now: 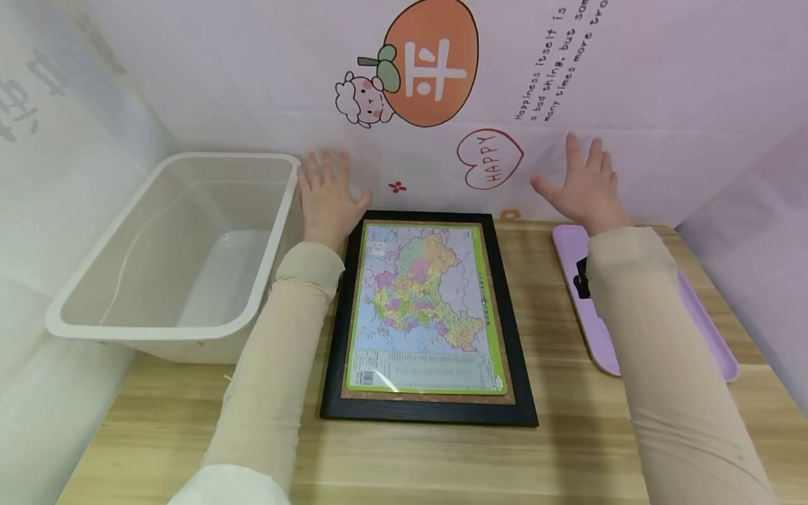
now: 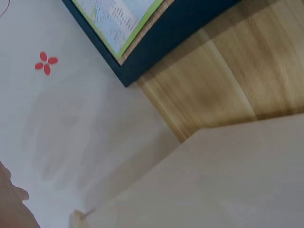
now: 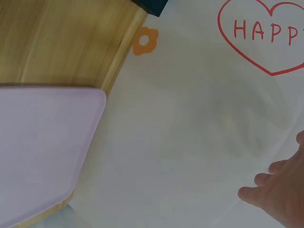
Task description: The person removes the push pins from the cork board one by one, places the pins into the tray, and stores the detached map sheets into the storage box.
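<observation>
My left hand (image 1: 330, 200) is held up with fingers spread, between the white plastic bin (image 1: 268, 280) and the far end of a black frame (image 1: 524, 365). Inside that frame lies a colourful map sheet (image 1: 410, 294) with a green border, on a cork-like backing. Over the far end of a lilac tray (image 1: 577, 245), my right hand (image 1: 590, 186) is raised, its fingers spread and holding nothing. A black item (image 1: 581, 280) on the tray is partly covered by the right sleeve. In the right wrist view, the fingers of the right hand (image 3: 280, 190) show at the lower right.
A wooden table (image 1: 391, 463) bears the bin, frame and tray. White sheeting with printed drawings and words (image 1: 252, 84) hangs upright behind the far edge and along both sides. The bin's tall walls stand close to the left forearm.
</observation>
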A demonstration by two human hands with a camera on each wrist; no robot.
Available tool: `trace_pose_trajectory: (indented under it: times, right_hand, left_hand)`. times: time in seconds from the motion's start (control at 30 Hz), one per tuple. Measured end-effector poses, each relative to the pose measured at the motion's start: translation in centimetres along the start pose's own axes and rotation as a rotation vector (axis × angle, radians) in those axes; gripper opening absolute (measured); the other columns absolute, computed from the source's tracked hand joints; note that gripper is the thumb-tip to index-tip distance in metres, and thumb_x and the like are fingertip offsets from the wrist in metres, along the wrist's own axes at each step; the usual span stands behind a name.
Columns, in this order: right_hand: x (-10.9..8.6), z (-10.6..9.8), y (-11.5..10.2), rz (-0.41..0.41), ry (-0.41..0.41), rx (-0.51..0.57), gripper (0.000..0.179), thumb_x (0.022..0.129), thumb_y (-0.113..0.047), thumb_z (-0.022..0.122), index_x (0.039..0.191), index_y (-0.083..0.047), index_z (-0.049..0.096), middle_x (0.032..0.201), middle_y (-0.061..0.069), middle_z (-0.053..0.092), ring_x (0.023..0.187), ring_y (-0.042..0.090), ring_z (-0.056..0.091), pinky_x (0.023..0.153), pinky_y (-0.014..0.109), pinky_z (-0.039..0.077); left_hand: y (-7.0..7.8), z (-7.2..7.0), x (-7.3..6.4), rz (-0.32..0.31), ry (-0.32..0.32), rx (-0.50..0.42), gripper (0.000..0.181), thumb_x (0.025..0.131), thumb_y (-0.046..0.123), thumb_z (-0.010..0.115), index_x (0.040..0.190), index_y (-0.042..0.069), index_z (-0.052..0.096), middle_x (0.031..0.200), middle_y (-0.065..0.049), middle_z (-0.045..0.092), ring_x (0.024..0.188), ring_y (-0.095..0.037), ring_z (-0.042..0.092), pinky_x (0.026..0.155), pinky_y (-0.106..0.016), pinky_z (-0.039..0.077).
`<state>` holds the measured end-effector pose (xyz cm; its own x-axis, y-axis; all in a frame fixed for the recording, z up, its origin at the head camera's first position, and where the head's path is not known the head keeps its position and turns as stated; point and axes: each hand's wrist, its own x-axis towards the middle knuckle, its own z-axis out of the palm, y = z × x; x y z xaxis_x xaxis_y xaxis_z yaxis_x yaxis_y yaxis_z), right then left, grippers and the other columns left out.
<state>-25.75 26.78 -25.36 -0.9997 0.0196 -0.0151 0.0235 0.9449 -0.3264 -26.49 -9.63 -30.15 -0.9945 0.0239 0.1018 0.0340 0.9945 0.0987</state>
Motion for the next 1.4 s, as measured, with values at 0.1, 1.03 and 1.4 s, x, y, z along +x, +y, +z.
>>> trace_pose_trajectory:
  times: [0.1, 1.03, 1.4]
  right_hand:
    - [0.0, 0.4, 0.1, 0.001, 0.001, 0.002, 0.092, 0.094, -0.058, 0.037, 0.152, -0.013, -0.017, 0.153, 0.029, -0.025, 0.142, 0.054, -0.012, 0.114, 0.067, 0.001]
    - [-0.6, 4.6, 1.6, -0.031, -0.159, 0.079, 0.093, 0.094, -0.059, 0.04, 0.152, -0.012, -0.016, 0.154, 0.034, -0.013, 0.136, 0.062, 0.013, 0.107, 0.071, 0.02]
    - [-1.8, 7.1, 1.1, -0.099, -0.215, 0.126, 0.084, 0.097, -0.041, 0.048, 0.154, -0.007, -0.003, 0.155, 0.034, -0.001, 0.139, 0.056, 0.014, 0.11, 0.069, 0.019]
  left_hand:
    - [0.4, 0.5, -0.3, 0.03, -0.007, 0.001, 0.077, 0.098, 0.054, 0.033, 0.155, 0.016, -0.001, 0.162, -0.015, -0.002, 0.149, -0.037, -0.008, 0.121, -0.052, -0.006]
    - [-0.7, 7.7, -3.3, 0.356, -0.282, 0.128, 0.075, 0.097, 0.055, 0.038, 0.155, 0.022, 0.004, 0.163, -0.009, 0.008, 0.15, -0.036, 0.003, 0.121, -0.054, 0.006]
    - [-0.5, 8.5, -4.0, 0.339, -0.384, 0.072, 0.075, 0.096, 0.064, 0.029, 0.155, 0.024, 0.006, 0.163, -0.007, 0.006, 0.15, -0.036, 0.002, 0.12, -0.057, 0.008]
